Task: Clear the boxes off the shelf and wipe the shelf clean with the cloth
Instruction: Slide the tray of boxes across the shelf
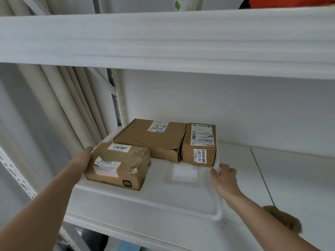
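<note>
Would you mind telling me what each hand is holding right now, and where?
Both hands grip the white tray carrying the boxes: the left hand at its left edge, the right hand at its right rim.

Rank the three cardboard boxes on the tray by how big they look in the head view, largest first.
1. Flat back box.
2. Front box with the logo, though it sits nearer the camera, so its rank is unsure.
3. Right box with the numbered sticker.
</note>
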The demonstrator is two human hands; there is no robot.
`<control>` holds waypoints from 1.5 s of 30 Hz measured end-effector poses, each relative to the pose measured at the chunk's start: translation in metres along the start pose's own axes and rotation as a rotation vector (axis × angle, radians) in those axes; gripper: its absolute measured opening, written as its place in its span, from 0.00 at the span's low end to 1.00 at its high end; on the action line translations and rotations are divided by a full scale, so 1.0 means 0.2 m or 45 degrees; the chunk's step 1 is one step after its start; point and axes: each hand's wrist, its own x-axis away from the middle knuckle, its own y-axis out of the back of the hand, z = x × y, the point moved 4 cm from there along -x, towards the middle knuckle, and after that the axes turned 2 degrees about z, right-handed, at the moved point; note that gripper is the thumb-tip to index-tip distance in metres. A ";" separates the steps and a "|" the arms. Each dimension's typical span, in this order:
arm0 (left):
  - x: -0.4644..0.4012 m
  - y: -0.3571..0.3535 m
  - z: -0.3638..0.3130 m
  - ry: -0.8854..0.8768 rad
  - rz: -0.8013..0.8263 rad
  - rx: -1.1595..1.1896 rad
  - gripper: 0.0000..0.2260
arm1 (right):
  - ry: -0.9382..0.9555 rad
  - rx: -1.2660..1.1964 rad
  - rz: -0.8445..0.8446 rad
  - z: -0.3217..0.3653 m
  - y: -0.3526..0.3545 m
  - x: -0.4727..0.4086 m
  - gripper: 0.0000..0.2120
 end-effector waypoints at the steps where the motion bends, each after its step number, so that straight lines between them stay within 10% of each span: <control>1: 0.00 0.00 -0.01 0.004 0.028 0.002 0.19 | 0.010 0.000 -0.001 0.00 -0.01 0.00 0.24; 12: 0.03 -0.01 -0.06 0.061 0.300 0.090 0.17 | 0.059 0.060 -0.041 -0.03 -0.01 -0.08 0.13; 45: 1.18 -1.01 -0.01 0.104 0.044 0.552 0.10 | 0.155 0.252 0.107 -0.73 1.23 -0.50 0.16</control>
